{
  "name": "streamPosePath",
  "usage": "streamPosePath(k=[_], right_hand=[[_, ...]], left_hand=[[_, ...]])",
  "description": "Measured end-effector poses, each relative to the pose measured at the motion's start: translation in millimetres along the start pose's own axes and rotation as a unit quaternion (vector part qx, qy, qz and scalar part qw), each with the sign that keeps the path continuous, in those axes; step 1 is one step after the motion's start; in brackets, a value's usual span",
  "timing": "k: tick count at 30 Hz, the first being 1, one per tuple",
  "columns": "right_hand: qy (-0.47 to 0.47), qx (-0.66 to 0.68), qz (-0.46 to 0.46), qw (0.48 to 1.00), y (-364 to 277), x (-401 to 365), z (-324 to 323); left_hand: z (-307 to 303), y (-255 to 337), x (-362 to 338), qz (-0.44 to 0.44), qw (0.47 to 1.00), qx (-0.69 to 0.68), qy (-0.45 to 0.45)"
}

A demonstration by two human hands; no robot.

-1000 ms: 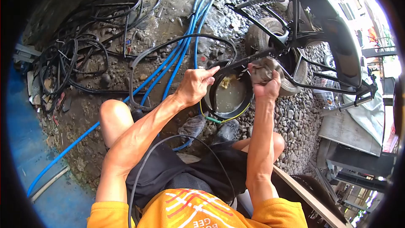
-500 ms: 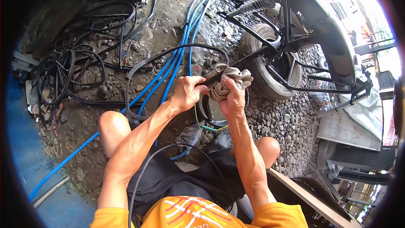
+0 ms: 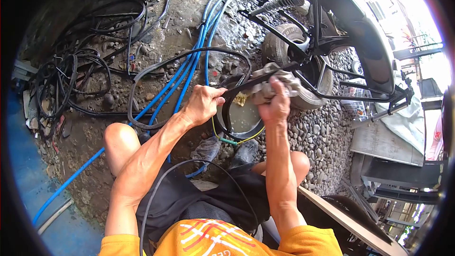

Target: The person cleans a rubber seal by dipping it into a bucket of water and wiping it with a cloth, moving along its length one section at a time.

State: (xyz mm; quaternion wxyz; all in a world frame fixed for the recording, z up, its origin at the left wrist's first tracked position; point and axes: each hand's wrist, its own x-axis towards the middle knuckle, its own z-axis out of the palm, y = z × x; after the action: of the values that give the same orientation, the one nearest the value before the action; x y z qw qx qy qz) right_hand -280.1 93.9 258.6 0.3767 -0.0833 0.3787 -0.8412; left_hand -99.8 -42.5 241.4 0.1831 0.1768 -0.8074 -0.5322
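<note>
My left hand (image 3: pixel 203 105) pinches a long black rubber strip (image 3: pixel 244 86) between thumb and fingers. The strip slants up to the right, toward the wheel. My right hand (image 3: pixel 275 105) is closed on a crumpled grey cloth (image 3: pixel 290 86), which is bunched against the strip; my fingers are partly hidden by it. Below and between both hands stands a round black bucket (image 3: pixel 224 116) with cloudy water. A yellowish sponge-like piece (image 3: pixel 241 99) shows inside it near the far rim. From near my left hand, more dark strip (image 3: pixel 177 57) loops over the ground.
Blue hoses (image 3: pixel 193 68) run across the dirt beyond the bucket. Coiled black strips (image 3: pixel 71 80) lie at left. A tyre (image 3: pixel 284 50) and dark vehicle frame (image 3: pixel 341 45) stand at right over gravel (image 3: pixel 317 142). A green-yellow cord (image 3: pixel 228 141) passes the bucket's near side.
My right hand and the cloth have moved right along the strip, away from my left hand. More strip and the bucket's inside now show. My left hand keeps its pinch.
</note>
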Motion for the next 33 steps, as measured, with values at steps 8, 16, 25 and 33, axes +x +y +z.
streamPosePath(k=[8,16,25,33], right_hand=[[0.026,0.005,-0.03,0.999,-11,17,-24],[0.002,-0.084,-0.062,0.994,22,-16,4],[0.105,-0.075,-0.102,0.986,31,-8,18],[0.166,0.026,-0.028,0.985,-11,18,-13]], left_hand=[[7,-5,-3,0.107,0.987,0.105,0.051],[17,1,-1,0.126,0.986,0.096,0.045],[12,1,5,0.096,0.994,-0.053,0.014],[-30,8,-5,-0.039,0.994,0.005,-0.098]])
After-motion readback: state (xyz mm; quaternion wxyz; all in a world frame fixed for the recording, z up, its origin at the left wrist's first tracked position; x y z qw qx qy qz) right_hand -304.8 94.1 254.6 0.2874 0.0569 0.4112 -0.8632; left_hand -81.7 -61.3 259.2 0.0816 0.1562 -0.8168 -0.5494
